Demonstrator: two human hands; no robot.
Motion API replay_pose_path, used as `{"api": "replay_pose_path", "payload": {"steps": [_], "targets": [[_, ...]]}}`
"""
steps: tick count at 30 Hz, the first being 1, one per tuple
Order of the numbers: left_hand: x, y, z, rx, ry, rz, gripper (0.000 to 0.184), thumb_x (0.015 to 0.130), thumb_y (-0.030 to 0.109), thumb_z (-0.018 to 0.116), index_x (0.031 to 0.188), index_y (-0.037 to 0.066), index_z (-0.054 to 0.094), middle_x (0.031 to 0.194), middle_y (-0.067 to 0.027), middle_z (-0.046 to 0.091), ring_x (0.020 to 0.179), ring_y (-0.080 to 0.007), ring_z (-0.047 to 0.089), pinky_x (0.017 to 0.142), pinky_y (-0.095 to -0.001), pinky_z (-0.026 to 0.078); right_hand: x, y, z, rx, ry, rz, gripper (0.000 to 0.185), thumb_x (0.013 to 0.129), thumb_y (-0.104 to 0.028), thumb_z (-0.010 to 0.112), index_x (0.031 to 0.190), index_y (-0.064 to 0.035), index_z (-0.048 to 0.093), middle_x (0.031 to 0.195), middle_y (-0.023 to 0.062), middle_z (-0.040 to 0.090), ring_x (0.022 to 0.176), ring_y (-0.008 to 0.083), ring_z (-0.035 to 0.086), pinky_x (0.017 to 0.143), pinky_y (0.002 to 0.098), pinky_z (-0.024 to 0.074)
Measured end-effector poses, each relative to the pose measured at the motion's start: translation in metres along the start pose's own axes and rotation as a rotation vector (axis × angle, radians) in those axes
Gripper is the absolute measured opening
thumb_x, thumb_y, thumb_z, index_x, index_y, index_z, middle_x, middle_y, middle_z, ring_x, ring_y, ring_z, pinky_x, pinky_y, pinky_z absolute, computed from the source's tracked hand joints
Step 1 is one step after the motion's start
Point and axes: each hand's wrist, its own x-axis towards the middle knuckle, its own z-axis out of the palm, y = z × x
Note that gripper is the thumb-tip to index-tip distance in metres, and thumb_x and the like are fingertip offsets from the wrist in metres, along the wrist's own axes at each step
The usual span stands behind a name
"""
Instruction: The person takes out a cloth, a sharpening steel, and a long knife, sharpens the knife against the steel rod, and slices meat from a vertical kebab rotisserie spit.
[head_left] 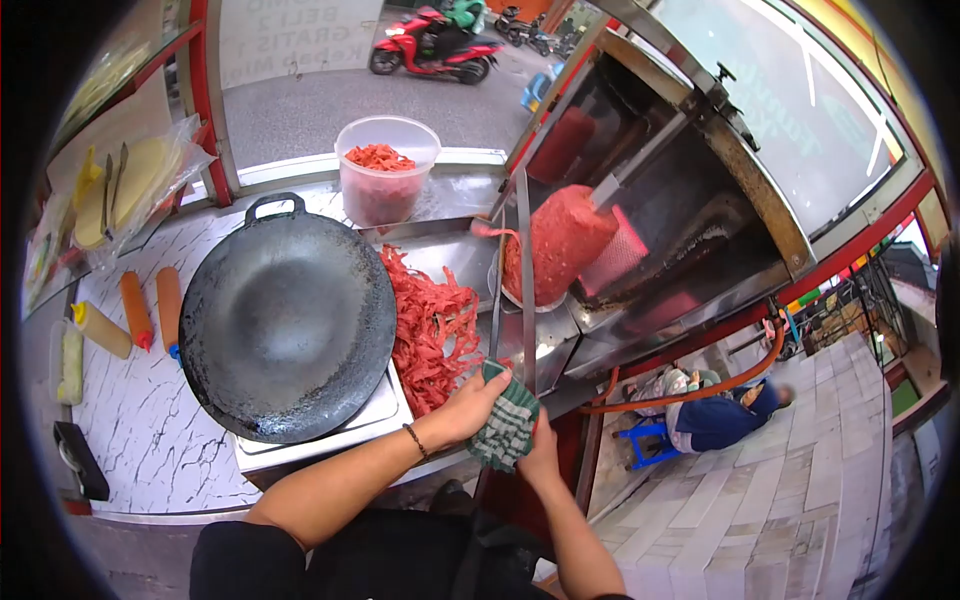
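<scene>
The left hand [472,408] and right hand [541,455] pinch a checked cloth [505,422] near the long blade [528,300], probably wiping, and another stroke would need steady fingers.

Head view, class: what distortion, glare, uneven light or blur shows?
Head view: lines bow near the black, rounded border; head view: white glare streaks the glass panel; head view: the grill interior is darker than the street; head view: the checked cloth looks fairly sharp.
</scene>
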Motion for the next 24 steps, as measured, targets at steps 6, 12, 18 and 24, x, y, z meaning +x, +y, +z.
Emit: {"api": "replay_pose_path", "payload": {"steps": [6, 12, 18, 24], "targets": [[0.01, 0.01, -0.003, 0.018, 0.041, -0.026, 0.038, 0.102, 0.039, 0.043, 0.102, 0.005, 0.061, 0.09, -0.0021, 0.066, 0.077, -0.0108, 0.061, 0.074, -0.029, 0.05, 0.039, -0.027, -0.013, -0.049, -0.027, -0.052, 0.032, 0.092, -0.007, 0.051, 0.123, -0.0043, 0.046, 0.09, 0.0314, 0.062, 0.093, 0.0491, 0.06, 0.07, 0.0512, 0.0472], [0.015, 0.019, -0.003, -0.316, -0.039, -0.214, 0.043, 0.102, 0.041, 0.041, 0.101, 0.004, 0.064, 0.087, -0.0072, 0.07, 0.074, -0.017, 0.069, 0.068, -0.032, 0.056, 0.011, -0.056, -0.043, -0.296, -0.075, 0.158, 0.021, 0.094, -0.016, 0.055, 0.109, -0.003, 0.048, 0.087, 0.0299, 0.061, 0.088, 0.0489, 0.059, 0.069, 0.0521, 0.0461], [0.018, 0.026, -0.029, -0.695, -0.087, -0.237, 0.048, 0.098, 0.048, 0.045, 0.1, 0.005, 0.066, 0.092, -0.0097, 0.071, 0.077, -0.0231, 0.069, 0.072, -0.0353, 0.057, -0.017, -0.072, -0.126, -0.441, -0.193, 0.152, 0.026, 0.094, -0.026, 0.057, 0.107, -0.0042, 0.051, 0.081, 0.0277, 0.062, 0.082, 0.0501, 0.059, 0.068, 0.0514, 0.0465], [0.011, 0.022, -0.042, -0.763, -0.274, -0.239, 0.039, 0.1, 0.04, 0.046, 0.103, 0.006, 0.064, 0.098, -0.0098, 0.07, 0.082, -0.0236, 0.069, 0.076, -0.0367, 0.057, -0.045, -0.121, -0.24, -0.601, -0.382, 0.383, 0.024, 0.091, -0.023, 0.061, 0.105, -0.0038, 0.057, 0.08, 0.0225, 0.061, 0.077, 0.0413, 0.061, 0.066, 0.042, 0.0466]]}}
